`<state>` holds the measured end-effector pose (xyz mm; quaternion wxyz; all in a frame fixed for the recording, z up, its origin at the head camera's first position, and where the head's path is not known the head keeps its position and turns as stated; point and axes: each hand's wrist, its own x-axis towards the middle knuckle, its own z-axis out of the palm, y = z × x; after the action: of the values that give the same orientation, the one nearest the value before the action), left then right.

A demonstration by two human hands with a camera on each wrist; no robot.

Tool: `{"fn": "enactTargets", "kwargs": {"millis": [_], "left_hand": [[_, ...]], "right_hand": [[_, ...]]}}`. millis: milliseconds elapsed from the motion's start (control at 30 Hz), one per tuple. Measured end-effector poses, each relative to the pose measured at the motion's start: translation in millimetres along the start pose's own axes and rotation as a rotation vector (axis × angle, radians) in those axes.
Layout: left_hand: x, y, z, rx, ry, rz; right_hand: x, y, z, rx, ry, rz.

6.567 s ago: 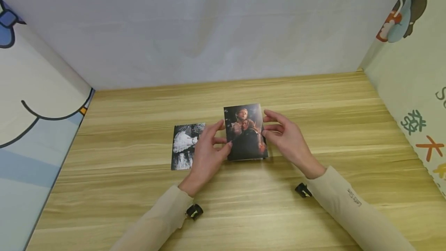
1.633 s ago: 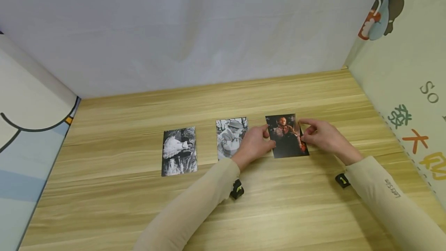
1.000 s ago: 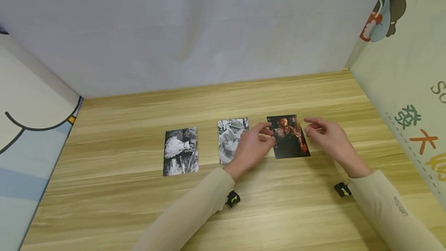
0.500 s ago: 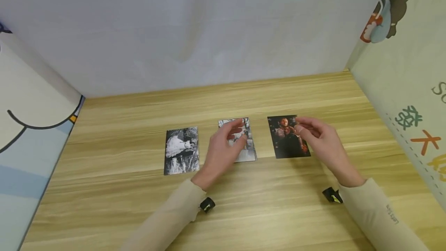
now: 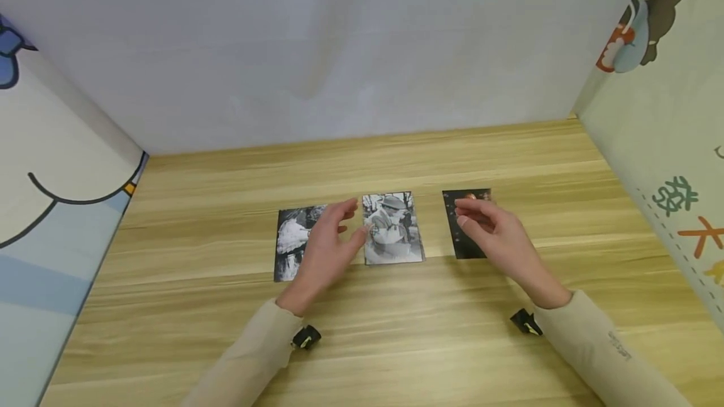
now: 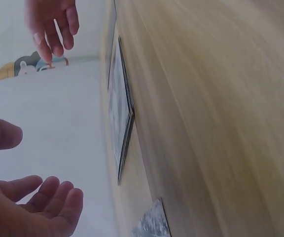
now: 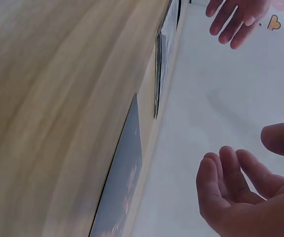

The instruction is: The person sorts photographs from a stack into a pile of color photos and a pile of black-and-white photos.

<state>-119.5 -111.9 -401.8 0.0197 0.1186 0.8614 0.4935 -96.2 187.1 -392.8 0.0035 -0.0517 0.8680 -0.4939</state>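
Three photo cards lie in a row on the wooden table. The middle one, a black-and-white card [image 5: 391, 237] showing a figure in a hat, tops a small stack whose layered edges show in the left wrist view. My left hand [image 5: 328, 240], thumb and fingers apart and holding nothing, is raised between it and the left card [image 5: 290, 237], which it partly covers. Over the dark colour card [image 5: 465, 245] at the right hovers my right hand [image 5: 503, 237], fingers loosely bent with nothing in them. Both wrist views show the hands off the cards.
The wooden tabletop [image 5: 396, 344] ends at a pale cloth wall [image 5: 362, 68] behind. Printed cartoon panels stand at the left [image 5: 68, 143] and right [image 5: 650, 143] sides. Small black wrist cameras [image 5: 307, 336] hang under the sleeves.
The dark colour card was carried right from atop the stack, set down and released. Since then my left hand has drawn left past the middle stack, and my right hand has shifted left over the dark card.
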Motion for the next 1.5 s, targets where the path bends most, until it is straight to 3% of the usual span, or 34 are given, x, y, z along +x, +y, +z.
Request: {"fn": "enactTargets", "kwargs": {"millis": [333,600,833,1133,1500], "left_hand": [[7.6,-6.1,-0.4,0.198,-0.131,-0.105],[16.3,-15.4,0.2,0.332,-0.207,-0.122],[18.6,-19.8,1.9,0.345,-0.256,-0.149],[18.8,-23.0,6.2,0.316,-0.266,-0.161],[20.9,-22.8,9.2,0.335,-0.283,-0.155]], "right_hand": [[16,1,22.8,-0.041,-0.077,-0.01],[28,1,39.0,-0.082,-0.149,-0.042],[33,5,45.4,-0.139,-0.216,-0.038],[40,6,48.2,-0.189,-0.267,0.011],[46,5,49.1,-0.292,-0.289,-0.034]]}}
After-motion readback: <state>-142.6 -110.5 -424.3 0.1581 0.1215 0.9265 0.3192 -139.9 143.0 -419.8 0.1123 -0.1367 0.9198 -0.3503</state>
